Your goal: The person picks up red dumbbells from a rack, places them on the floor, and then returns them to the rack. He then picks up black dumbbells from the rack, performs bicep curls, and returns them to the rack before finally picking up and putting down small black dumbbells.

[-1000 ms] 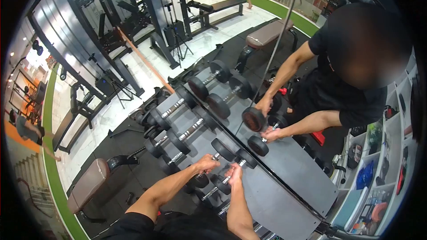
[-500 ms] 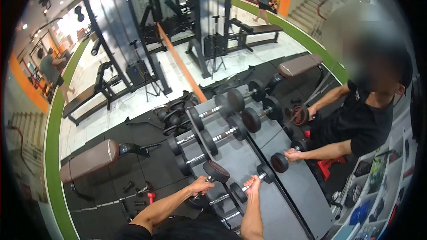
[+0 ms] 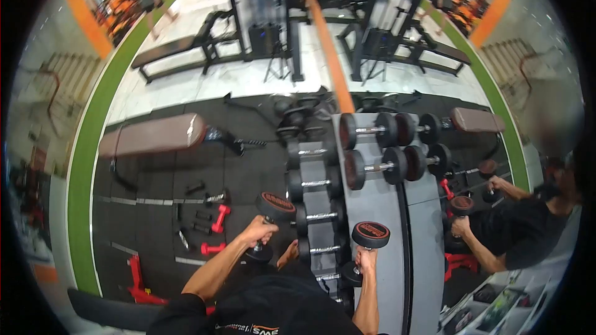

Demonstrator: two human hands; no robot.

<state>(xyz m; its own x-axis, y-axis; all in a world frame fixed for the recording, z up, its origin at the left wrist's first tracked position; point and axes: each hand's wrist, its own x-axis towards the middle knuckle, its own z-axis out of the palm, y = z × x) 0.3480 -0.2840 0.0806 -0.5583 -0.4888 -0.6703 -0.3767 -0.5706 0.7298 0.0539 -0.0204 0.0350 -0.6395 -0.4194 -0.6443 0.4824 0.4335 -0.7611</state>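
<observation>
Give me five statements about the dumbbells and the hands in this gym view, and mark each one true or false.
1. The left hand grips a dumbbell. True.
2. The right hand is empty. False: it grips a second dumbbell.
3. Both held dumbbells lie on the rack. False: both are lifted off it.
4. Small red dumbbells lie on the dark floor. True.
5. A padded bench stands left of the rack. True.
</observation>
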